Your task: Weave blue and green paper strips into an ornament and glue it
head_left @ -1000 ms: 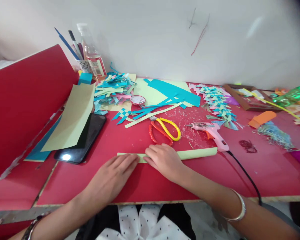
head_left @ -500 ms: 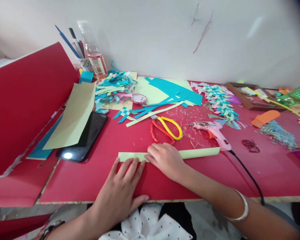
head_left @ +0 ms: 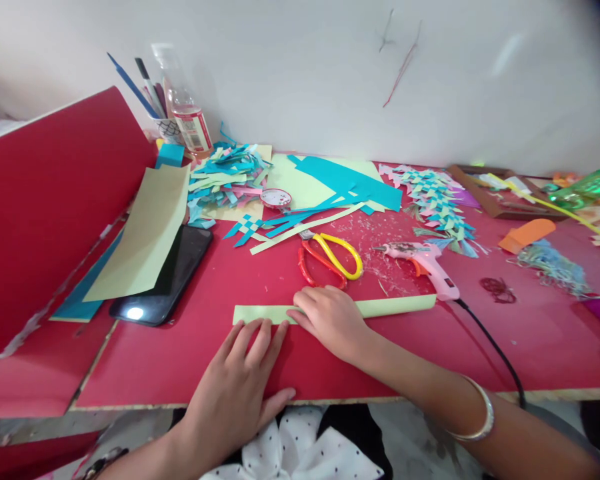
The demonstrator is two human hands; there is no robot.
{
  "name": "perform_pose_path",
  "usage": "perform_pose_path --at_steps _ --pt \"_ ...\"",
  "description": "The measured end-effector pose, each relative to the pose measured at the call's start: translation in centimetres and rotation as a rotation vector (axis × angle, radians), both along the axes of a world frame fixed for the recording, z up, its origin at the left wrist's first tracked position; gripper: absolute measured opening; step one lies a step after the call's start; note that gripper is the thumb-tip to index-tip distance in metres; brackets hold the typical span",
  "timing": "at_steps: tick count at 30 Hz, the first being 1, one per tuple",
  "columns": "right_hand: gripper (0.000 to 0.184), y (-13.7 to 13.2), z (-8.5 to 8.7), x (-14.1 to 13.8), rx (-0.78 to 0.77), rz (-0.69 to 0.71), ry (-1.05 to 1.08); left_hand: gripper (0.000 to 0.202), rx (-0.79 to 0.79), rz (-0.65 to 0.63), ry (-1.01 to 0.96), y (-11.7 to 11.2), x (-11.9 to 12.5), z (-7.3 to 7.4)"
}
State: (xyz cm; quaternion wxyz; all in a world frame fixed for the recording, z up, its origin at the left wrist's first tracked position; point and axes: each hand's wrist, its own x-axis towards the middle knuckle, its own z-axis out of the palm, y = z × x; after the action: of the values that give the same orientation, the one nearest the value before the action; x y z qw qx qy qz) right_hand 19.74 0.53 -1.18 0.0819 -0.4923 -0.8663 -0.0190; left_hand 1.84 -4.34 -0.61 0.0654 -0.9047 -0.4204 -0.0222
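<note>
A folded pale green paper strip lies lengthwise on the red table in front of me. My left hand rests flat on the tabletop with its thumb out to the side, its fingertips touching the strip's near edge at the left. Bent fingers of my right hand press down on the middle of the strip and cover part of it. Just beyond that hand lie scissors with one red and one yellow handle. A pink glue gun sits beyond the strip's right end.
A phone with its light on lies left, partly under pale paper. Behind are paper scraps, blue paper and a bottle. A woven paper piece lies right, near a brown tray. A black cord crosses the table edge.
The view has shifted very slightly. My left fingers have moved a little along the strip's near edge; my right hand stays on the strip.
</note>
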Motion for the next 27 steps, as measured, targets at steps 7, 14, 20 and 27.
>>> perform_pose_path --at_steps 7,14,20,27 --pt "0.02 0.0 0.0 0.0 -0.004 0.004 0.005 0.066 0.033 0.017 -0.038 -0.2 -0.3 -0.5" --pt "0.019 0.0 -0.2 -0.2 0.01 -0.003 0.018 0.071 0.064 -0.05 -0.051 0.2 -0.4 -0.9" --pt "0.02 0.0 -0.2 0.6 0.002 0.049 0.073 0.071 -0.057 0.018 0.044 0.2 -0.3 0.6" --pt "0.019 -0.9 -0.6 3.2 0.043 0.034 0.166 0.072 -0.122 0.03 0.075 0.5 -0.3 0.8"
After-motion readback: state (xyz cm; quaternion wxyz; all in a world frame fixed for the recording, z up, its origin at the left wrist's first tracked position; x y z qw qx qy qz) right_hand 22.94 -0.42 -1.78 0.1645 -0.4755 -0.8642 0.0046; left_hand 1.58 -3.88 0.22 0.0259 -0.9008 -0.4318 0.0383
